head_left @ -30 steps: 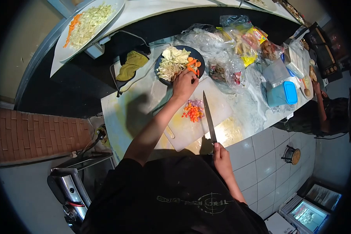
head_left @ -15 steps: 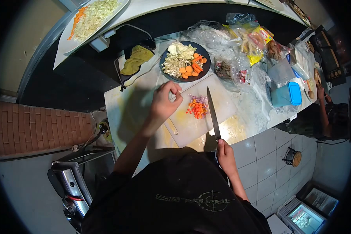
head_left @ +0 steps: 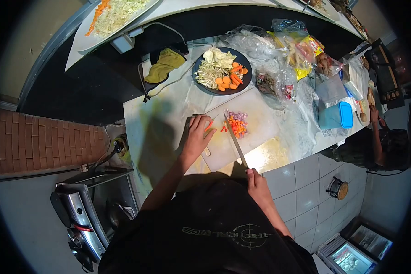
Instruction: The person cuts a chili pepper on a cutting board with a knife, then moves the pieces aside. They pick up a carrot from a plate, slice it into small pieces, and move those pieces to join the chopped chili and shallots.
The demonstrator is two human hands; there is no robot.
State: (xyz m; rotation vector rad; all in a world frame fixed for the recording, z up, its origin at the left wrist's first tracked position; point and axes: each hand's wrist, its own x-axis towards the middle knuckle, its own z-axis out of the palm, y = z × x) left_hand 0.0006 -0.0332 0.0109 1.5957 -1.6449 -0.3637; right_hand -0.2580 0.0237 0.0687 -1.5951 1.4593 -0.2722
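Note:
My right hand (head_left: 257,183) is closed round the handle of a long kitchen knife (head_left: 235,141). Its blade lies over the white cutting board (head_left: 262,114), along the left side of a pile of diced orange, red and purple vegetables (head_left: 237,125). At the board's left edge, my left hand (head_left: 199,137) has its fingers curled on a red-orange vegetable piece (head_left: 208,125), mostly hidden by the fingers. A few small red bits (head_left: 224,129) lie between that hand and the blade. Beyond the board, a dark plate (head_left: 199,84) holds cabbage, bean sprouts and carrot pieces.
Plastic bags (head_left: 278,82) of food crowd the back right of the table. A blue-lidded container (head_left: 335,116) stands at the right edge. A green cloth (head_left: 165,66) and a cable lie at the back left. Another person's arm (head_left: 377,141) shows at far right.
My left hand has come down to the board's left edge, with a red-orange piece showing under its fingers. The knife has shifted left across the pile, and small red bits now lie beside it.

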